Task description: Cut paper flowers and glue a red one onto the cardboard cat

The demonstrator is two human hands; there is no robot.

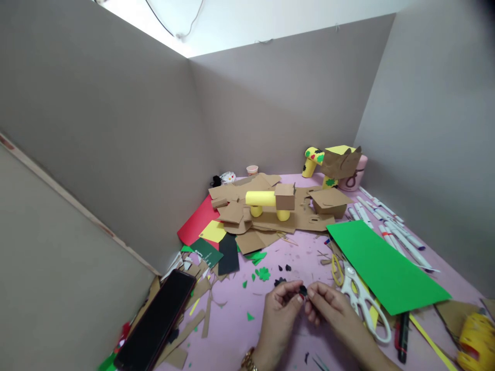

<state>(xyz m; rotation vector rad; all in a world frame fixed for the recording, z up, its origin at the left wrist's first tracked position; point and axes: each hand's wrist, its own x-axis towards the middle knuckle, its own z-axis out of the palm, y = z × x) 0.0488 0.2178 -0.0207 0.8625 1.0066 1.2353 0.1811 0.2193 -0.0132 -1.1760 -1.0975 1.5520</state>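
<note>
My left hand [283,306] and my right hand [327,305] meet low in the middle of the head view. Between their fingertips, both pinch a small black paper piece [303,290]. A spot of red shows beside it at my left thumb; I cannot tell whether it is paper. Just beyond my left fingers lies a black paper flower [280,282], partly hidden. Close by are a green paper flower [263,273] and two small black scraps [288,268]. White scissors [365,304] rest to the right of my right hand.
A yellow tube figure with a cardboard box head [285,197] stands on cardboard sheets. Behind it at right is a spotted yellow figure [313,155]. Green paper [386,268] and several markers [402,234] lie right, a phone [157,319] left. Grey partitions [294,103] enclose the table.
</note>
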